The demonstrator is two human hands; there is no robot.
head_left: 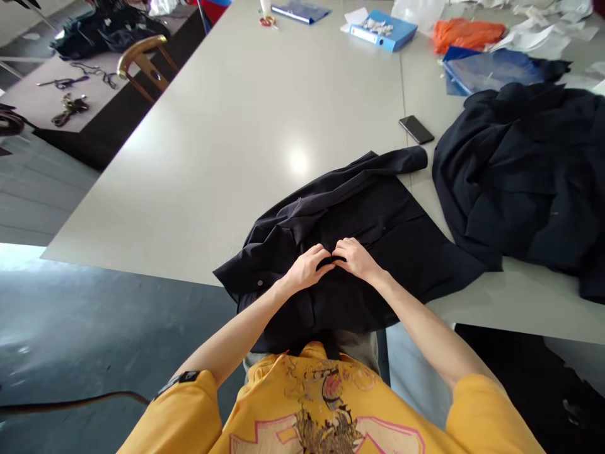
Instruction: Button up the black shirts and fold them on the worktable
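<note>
A black shirt (pixel 406 233) lies spread at the near edge of the table, its collar end at the left, one sleeve laid out towards the upper right and part of it hanging over the edge. Near its middle, my left hand (pixel 309 268) pinches the black cloth between thumb and fingers. My right hand (pixel 354 257) pinches the same cloth just beside it, the fingertips of both hands almost touching. Whatever small part sits between the fingertips is too small to make out. A round button (pixel 259 283) shows near the collar.
A heap of dark clothes (pixel 524 183) sits at the right of the table (pixel 212 157), with a phone (pixel 416 130) nearby. Further back are a blue folder (pixel 385 31), an orange bag (pixel 466 35) and red scissors (pixel 267 21). A wooden chair (pixel 144 60) stands beyond the left edge.
</note>
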